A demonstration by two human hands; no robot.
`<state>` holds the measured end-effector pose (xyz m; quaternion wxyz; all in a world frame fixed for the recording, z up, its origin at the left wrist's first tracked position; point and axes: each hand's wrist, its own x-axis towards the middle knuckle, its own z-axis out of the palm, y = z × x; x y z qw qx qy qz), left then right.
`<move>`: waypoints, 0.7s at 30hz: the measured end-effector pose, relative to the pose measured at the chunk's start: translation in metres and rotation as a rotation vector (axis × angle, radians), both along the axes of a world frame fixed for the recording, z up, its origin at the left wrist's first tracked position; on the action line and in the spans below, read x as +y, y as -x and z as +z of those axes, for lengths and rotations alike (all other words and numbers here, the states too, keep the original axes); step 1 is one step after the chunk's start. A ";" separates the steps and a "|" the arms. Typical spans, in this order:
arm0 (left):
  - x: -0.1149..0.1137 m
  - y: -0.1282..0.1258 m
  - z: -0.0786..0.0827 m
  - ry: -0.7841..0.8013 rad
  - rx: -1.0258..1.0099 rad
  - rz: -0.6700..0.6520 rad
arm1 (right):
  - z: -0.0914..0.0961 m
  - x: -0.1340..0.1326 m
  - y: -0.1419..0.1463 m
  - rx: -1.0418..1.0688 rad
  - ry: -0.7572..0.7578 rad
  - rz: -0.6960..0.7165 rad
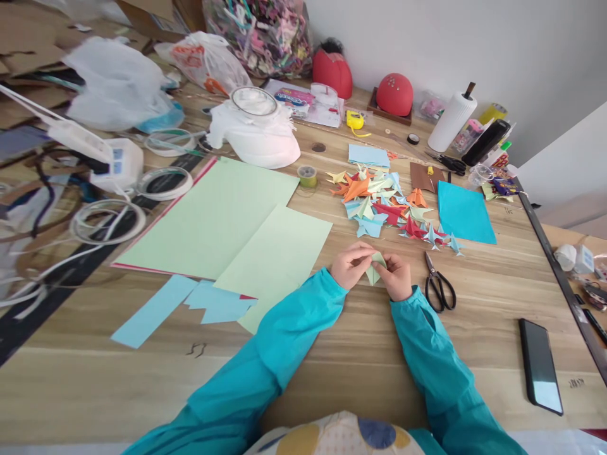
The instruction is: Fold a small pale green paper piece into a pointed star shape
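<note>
With our left hand (351,265) and right hand (397,277) we are pinching one folded pale-green paper (372,273) over the worktop (351,360); one pair of scissors (435,278) is lying just right, one phone (540,366) nearer right, two red domes (391,96) far off.

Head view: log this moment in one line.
left hand: holds folded green paper | right hand: holds same paper | scissors: lying on table

You have a black phone (539,363) at the lower right of the frame. Near the upper right, you see a white roll (450,124) standing up. A yellow tape measure (354,119) sits at the upper middle. White cords (164,196) lie in loops at the left.
</note>
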<state>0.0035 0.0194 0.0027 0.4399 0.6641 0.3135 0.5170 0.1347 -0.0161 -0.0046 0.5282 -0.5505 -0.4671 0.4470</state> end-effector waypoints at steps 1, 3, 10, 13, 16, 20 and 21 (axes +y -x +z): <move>0.000 0.000 -0.001 -0.006 0.000 0.008 | -0.001 0.000 0.000 -0.015 -0.004 0.009; 0.000 0.000 -0.001 -0.010 -0.002 0.026 | -0.004 -0.001 0.000 -0.036 -0.012 0.027; -0.002 0.000 0.000 -0.005 -0.001 0.039 | -0.002 -0.001 0.000 -0.043 -0.012 0.036; -0.002 0.000 0.001 0.044 0.022 0.020 | 0.001 0.000 0.001 -0.025 0.011 0.020; -0.001 0.001 0.001 0.067 0.040 -0.014 | 0.001 0.000 0.001 -0.022 0.015 0.016; -0.001 0.001 0.001 0.076 0.031 -0.025 | 0.000 0.000 0.001 -0.024 0.005 0.026; -0.001 0.001 0.001 0.077 0.027 -0.025 | 0.000 0.000 0.001 -0.023 0.002 0.027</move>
